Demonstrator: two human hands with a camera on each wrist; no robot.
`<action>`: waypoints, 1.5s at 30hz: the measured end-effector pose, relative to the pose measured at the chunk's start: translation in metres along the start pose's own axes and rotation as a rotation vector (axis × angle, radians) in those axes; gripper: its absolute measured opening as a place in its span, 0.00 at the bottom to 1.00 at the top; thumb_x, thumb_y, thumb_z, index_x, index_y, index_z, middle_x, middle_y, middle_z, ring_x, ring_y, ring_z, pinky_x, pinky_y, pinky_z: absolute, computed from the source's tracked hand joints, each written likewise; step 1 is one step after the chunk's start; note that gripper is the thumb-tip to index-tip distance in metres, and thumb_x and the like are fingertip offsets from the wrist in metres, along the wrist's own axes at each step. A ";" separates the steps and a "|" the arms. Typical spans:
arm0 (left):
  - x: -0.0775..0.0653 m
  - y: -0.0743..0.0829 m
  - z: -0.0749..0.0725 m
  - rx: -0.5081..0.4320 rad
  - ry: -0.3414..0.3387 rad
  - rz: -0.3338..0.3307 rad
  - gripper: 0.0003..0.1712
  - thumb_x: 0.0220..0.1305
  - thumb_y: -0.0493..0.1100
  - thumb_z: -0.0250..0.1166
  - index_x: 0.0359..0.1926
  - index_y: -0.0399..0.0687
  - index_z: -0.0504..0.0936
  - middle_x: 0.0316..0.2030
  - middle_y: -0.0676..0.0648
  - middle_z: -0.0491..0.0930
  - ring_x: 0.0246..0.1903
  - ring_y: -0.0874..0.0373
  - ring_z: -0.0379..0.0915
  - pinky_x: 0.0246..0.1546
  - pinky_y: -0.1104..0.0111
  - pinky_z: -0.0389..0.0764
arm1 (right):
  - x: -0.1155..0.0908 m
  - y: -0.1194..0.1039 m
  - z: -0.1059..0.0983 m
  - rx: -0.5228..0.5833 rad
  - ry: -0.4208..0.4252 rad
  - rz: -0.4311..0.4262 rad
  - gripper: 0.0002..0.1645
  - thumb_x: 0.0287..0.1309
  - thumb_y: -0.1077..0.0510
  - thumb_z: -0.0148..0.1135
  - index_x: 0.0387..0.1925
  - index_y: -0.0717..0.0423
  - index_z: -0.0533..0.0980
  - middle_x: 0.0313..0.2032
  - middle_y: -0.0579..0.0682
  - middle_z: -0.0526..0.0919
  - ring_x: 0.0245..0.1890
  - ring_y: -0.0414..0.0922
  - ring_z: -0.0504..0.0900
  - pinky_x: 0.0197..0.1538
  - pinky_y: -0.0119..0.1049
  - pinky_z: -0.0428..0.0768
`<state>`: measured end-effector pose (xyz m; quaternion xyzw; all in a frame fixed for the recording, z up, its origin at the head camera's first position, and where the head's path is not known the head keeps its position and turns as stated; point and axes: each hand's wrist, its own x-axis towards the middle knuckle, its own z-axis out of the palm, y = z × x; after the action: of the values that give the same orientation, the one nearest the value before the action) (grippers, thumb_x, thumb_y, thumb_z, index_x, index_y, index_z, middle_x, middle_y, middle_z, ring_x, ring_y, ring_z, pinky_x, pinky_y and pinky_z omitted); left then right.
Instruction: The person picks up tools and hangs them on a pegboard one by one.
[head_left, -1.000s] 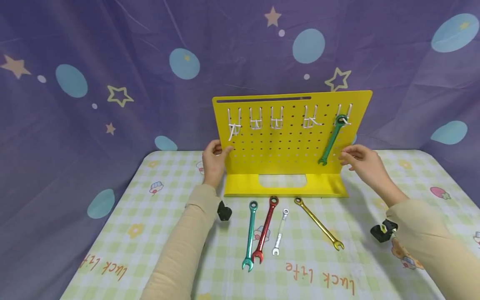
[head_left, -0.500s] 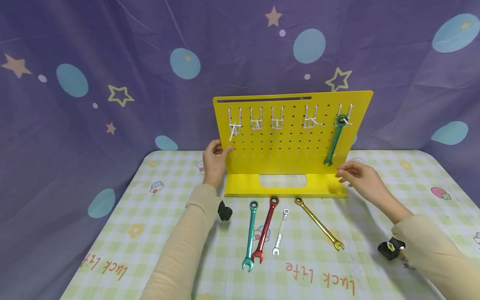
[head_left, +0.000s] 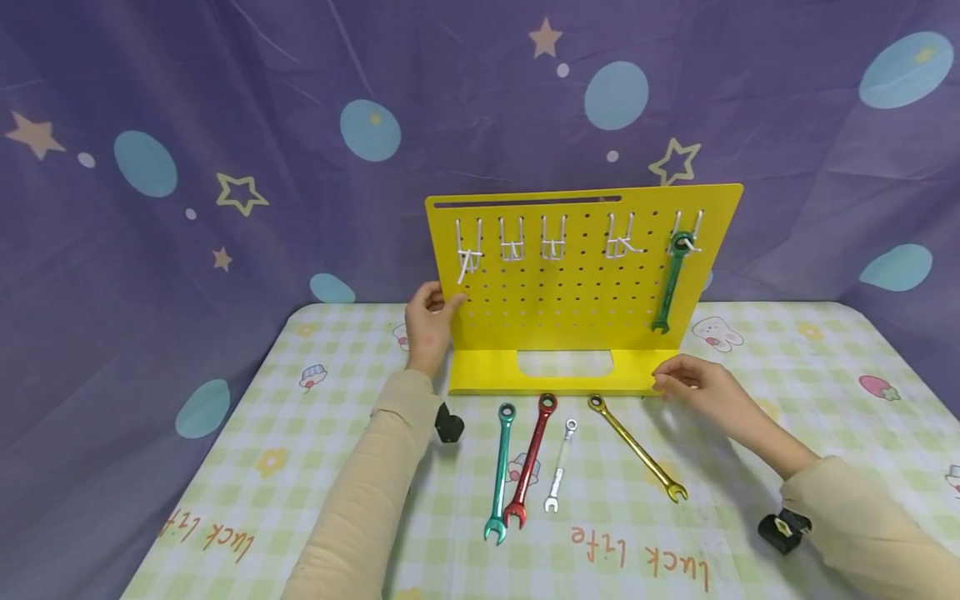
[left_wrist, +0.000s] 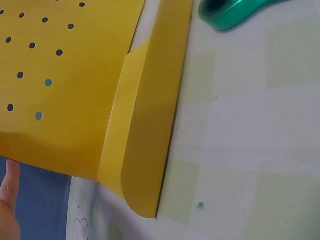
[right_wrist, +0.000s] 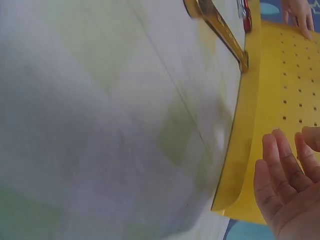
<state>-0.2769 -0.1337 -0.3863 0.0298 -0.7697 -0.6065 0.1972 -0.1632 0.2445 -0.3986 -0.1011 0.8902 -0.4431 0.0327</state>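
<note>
A yellow pegboard stand (head_left: 562, 304) stands upright at the back of the table. My left hand (head_left: 429, 329) grips its left edge, thumb in front and fingers behind. On the rightmost white hook a green combination wrench (head_left: 670, 287) hangs by its ring end, nearly straight down. My right hand (head_left: 708, 392) is at the right end of the stand's base, fingers loosely bent and holding nothing; in the right wrist view its fingers (right_wrist: 285, 162) overlap the board. Before the stand lie a teal wrench (head_left: 502, 471), a red wrench (head_left: 533, 458), a small silver wrench (head_left: 557, 479) and a gold wrench (head_left: 636, 447).
Several other white hooks (head_left: 620, 244) along the upper board hold nothing. A checked cloth (head_left: 300, 467) covers the table, and a purple patterned curtain (head_left: 480, 100) hangs close behind the board. The teal and red wrenches lie close together at their open ends.
My right hand has moved down from beside the green wrench to the base's right end. The green wrench's lower end has swung right, to hang straighter. My left hand has stayed put.
</note>
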 end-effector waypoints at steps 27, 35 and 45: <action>0.002 -0.003 0.000 -0.014 0.002 0.005 0.17 0.60 0.43 0.71 0.47 0.38 0.82 0.40 0.41 0.80 0.39 0.53 0.73 0.45 0.65 0.75 | -0.010 -0.023 0.041 -0.246 -0.222 0.011 0.14 0.55 0.50 0.73 0.38 0.54 0.82 0.31 0.44 0.81 0.30 0.41 0.76 0.35 0.39 0.77; 0.002 -0.004 -0.001 -0.017 0.003 0.005 0.17 0.61 0.42 0.71 0.47 0.38 0.82 0.40 0.41 0.80 0.39 0.53 0.73 0.45 0.65 0.75 | -0.002 -0.026 0.048 -0.313 -0.218 0.068 0.12 0.55 0.51 0.73 0.34 0.54 0.82 0.29 0.43 0.82 0.28 0.41 0.75 0.35 0.41 0.75; 0.002 -0.002 0.000 -0.037 0.004 -0.009 0.16 0.61 0.41 0.71 0.47 0.37 0.82 0.40 0.41 0.80 0.39 0.53 0.73 0.45 0.66 0.75 | -0.005 -0.034 0.053 -0.350 -0.235 0.110 0.08 0.54 0.54 0.71 0.24 0.51 0.80 0.21 0.42 0.78 0.21 0.41 0.72 0.27 0.36 0.71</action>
<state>-0.2788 -0.1348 -0.3878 0.0307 -0.7577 -0.6214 0.1968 -0.1456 0.1839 -0.4034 -0.1073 0.9477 -0.2646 0.1423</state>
